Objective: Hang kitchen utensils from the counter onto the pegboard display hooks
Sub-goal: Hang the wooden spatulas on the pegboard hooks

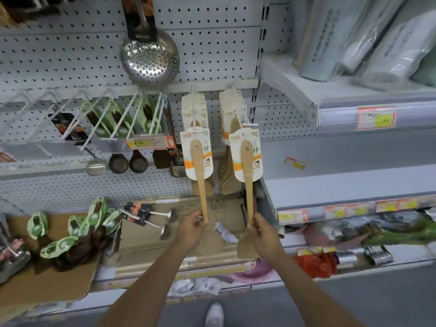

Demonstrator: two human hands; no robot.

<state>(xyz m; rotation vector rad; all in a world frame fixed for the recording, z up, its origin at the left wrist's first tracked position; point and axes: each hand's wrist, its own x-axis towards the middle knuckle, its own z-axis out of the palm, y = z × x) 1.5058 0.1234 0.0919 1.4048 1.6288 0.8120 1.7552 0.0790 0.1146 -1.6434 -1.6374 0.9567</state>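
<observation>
My left hand (191, 228) grips the lower handle of a wooden spatula (199, 175) whose white card sits at the tip of a pegboard hook (193, 102). My right hand (263, 234) grips a second wooden spatula (247, 175), its card at the end of the neighbouring hook (238, 100). More carded spatulas hang behind both. On the counter (47, 274) at lower left lie green-carded utensils (77, 227) and black-carded metal ones (146, 215).
A perforated steel skimmer (149, 60) hangs above on the pegboard (70, 55). Ladles and dark spoons (128, 161) hang from hooks to the left. A cardboard box (221, 208) sits behind my hands. Grey shelves (354, 180) with price tags stand to the right.
</observation>
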